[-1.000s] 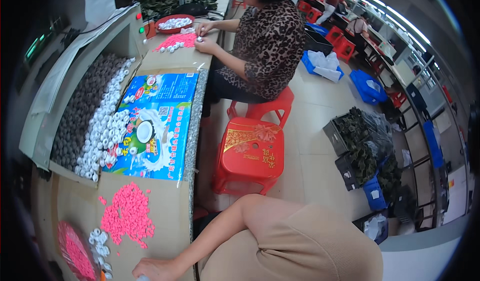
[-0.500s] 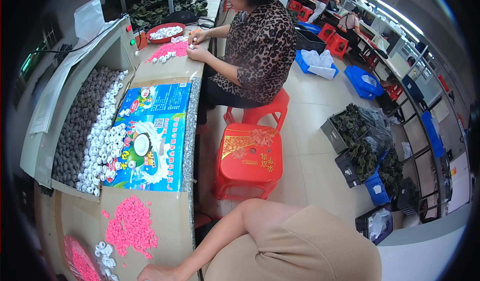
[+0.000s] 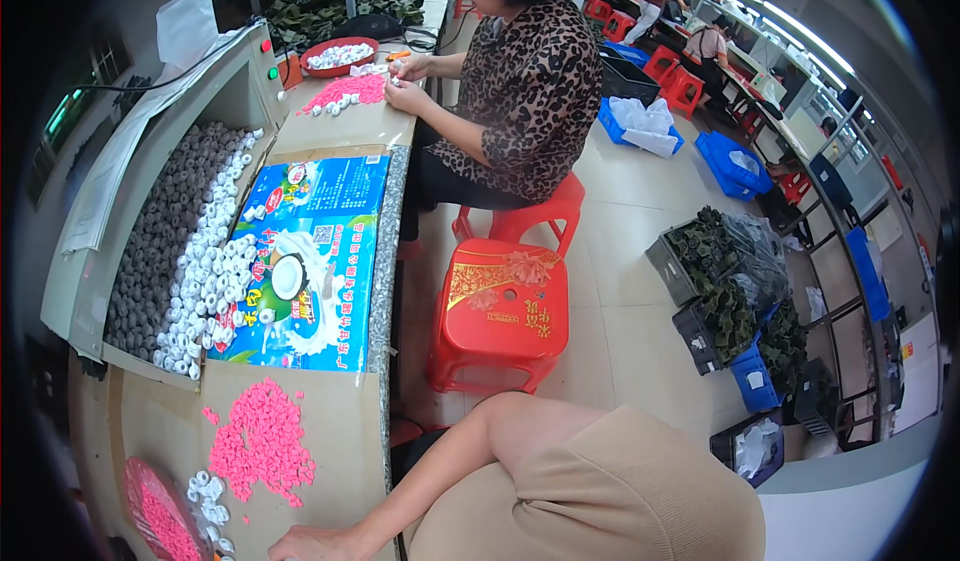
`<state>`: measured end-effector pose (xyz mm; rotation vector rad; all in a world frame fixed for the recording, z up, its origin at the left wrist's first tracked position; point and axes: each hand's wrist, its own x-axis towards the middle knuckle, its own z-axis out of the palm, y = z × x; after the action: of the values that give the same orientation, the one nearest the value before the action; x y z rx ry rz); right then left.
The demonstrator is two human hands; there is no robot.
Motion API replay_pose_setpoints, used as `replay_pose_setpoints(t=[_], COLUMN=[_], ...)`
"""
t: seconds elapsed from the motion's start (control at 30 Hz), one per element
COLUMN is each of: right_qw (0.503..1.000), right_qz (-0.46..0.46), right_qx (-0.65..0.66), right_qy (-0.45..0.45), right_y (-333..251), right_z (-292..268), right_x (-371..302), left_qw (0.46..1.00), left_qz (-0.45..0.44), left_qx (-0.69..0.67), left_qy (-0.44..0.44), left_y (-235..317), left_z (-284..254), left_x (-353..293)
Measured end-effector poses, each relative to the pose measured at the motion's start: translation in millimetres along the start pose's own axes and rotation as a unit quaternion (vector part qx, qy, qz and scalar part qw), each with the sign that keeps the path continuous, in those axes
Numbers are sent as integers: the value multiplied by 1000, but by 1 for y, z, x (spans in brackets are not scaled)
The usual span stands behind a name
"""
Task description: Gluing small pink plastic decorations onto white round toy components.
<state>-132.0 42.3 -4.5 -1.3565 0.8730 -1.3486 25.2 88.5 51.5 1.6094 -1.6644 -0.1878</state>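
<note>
My right hand rests low over the tan work surface, cut off by the lower edge. Its fingers are mostly out of the picture, so whether they hold anything does not show. Beyond it on the surface spreads a heap of small bright pink pieces. Left of the hand lie several small white ring-like parts, beside a pink-red basket of more pink pieces. My left hand is outside the view.
A slanted bin of white and grey round parts stands at left, spilling onto a blue printed cardboard sheet. A co-worker handles small white parts farther up the table. A red stool and crates of dark green pieces occupy the floor.
The view has shifted slightly. My right hand appears a little farther left and still low at the edge. The co-worker's hands have come closer together over the white parts.
</note>
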Motion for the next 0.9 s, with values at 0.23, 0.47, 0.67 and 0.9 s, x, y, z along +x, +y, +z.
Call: replay_pose_setpoints(t=[0.23, 0.47, 0.67, 0.9], right_qw=[994, 997, 997, 995], right_qz=[87, -14, -67, 76], right_qx=[7, -16, -17, 58], right_qy=[-71, -76, -26, -9], right_y=[0, -2, -23, -27], right_z=[-4, -22, -40, -70], right_x=[11, 10, 11, 10], left_qw=[223, 158, 422, 381], left_qz=[-391, -412, -333, -418], left_qx=[-819, -807, -808, -815], left_qy=[-355, -392, -239, -126], left_y=[-38, -32, -22, 10], left_z=[4, 22, 55, 61], left_x=[-6, -12, -11, -22])
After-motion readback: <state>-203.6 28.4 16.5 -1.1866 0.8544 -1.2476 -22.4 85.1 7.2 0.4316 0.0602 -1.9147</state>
